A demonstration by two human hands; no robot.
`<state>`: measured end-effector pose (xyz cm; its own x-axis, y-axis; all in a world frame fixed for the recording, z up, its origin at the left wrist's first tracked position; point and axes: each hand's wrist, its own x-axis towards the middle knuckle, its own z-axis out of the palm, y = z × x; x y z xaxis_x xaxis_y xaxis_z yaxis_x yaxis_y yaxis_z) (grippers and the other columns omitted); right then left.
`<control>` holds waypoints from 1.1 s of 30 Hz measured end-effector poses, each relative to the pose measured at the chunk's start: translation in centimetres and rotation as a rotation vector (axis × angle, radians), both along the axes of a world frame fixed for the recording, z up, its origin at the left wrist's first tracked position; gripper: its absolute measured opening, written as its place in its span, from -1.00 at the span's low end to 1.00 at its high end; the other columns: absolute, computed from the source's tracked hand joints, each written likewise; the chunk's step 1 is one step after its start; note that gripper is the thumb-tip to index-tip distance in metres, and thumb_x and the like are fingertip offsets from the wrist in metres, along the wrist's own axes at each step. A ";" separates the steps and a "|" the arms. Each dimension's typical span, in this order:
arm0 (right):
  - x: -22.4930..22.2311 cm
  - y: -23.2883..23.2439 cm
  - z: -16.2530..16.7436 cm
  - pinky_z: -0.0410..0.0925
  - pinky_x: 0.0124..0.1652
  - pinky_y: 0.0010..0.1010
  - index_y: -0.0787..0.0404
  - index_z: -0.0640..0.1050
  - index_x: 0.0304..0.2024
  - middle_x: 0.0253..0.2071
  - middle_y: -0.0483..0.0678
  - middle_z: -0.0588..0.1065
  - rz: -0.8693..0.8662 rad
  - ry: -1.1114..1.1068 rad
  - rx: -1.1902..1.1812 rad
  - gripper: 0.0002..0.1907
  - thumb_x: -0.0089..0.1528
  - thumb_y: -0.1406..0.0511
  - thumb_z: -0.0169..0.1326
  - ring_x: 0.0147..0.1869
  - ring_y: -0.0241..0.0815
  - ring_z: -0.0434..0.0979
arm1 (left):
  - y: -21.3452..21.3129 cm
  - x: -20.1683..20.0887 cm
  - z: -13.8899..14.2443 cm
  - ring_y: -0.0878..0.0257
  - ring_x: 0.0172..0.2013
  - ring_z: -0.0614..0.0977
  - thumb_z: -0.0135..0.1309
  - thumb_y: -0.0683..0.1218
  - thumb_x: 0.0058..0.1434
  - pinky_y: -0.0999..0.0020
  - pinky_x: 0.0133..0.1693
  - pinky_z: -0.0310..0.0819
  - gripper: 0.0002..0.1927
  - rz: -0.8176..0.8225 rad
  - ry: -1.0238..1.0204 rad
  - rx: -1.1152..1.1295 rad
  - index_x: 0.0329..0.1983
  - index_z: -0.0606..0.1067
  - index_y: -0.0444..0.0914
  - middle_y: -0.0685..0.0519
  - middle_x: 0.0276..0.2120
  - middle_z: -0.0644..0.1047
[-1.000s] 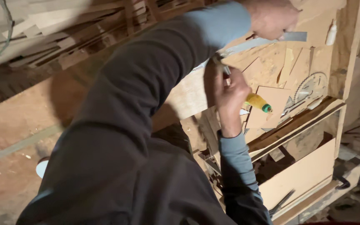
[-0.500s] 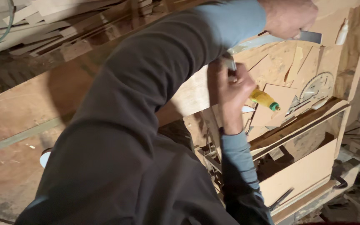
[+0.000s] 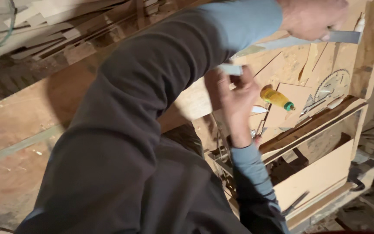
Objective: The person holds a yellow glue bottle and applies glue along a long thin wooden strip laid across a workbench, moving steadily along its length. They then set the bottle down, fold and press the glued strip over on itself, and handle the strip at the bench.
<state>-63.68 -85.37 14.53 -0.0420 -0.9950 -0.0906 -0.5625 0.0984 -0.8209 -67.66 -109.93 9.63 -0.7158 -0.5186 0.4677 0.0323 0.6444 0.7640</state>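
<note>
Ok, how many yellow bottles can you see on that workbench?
1. A yellow bottle with a green cap lies on its side on the workbench, just beyond the right hand and near the circular saw blade. The big sleeve could hide others.

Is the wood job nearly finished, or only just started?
Probably the middle. Done: cut wood pieces already lie on the bench beside the yellow bottle. In hand: the left hand holds a long flat metal strip, and the right hand pinches a small pale piece. Left: that piece isn't placed anywhere yet.
</note>
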 end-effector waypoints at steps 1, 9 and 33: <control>-0.5 -1.1 0.6 0.33 -0.30 -0.54 0.37 0.55 -0.17 -0.37 -0.14 0.52 0.019 0.060 -0.049 -0.89 0.34 0.42 0.23 -0.32 -0.42 0.41 | 0.2 0.2 0.8 0.11 -0.58 0.52 0.25 -0.04 0.20 0.01 -0.52 0.28 -0.73 -0.006 -0.028 0.065 -0.50 0.51 -0.29 -0.02 -0.65 0.44; 0.0 -3.6 -0.8 0.36 -0.32 -0.51 0.41 0.50 -0.15 -0.42 -0.02 0.53 0.085 0.181 -0.180 -0.85 0.32 0.45 0.21 -0.36 -0.35 0.48 | 1.4 2.5 3.7 0.24 -0.61 0.59 0.14 -0.12 0.29 0.15 -0.58 0.41 -0.68 -0.179 -0.063 0.144 -0.55 0.39 -0.34 0.03 -0.63 0.48; -1.0 0.4 -2.1 0.44 -0.40 -0.45 0.38 0.54 -0.15 -0.34 0.04 0.59 -0.225 -0.684 0.245 -0.92 0.30 0.53 0.13 -0.35 -0.21 0.61 | 0.9 0.7 -0.8 -0.12 -0.49 0.61 0.23 -0.19 0.00 -0.04 -0.47 0.41 -0.95 0.184 -0.016 -0.053 -0.51 0.59 -0.28 -0.19 -0.58 0.53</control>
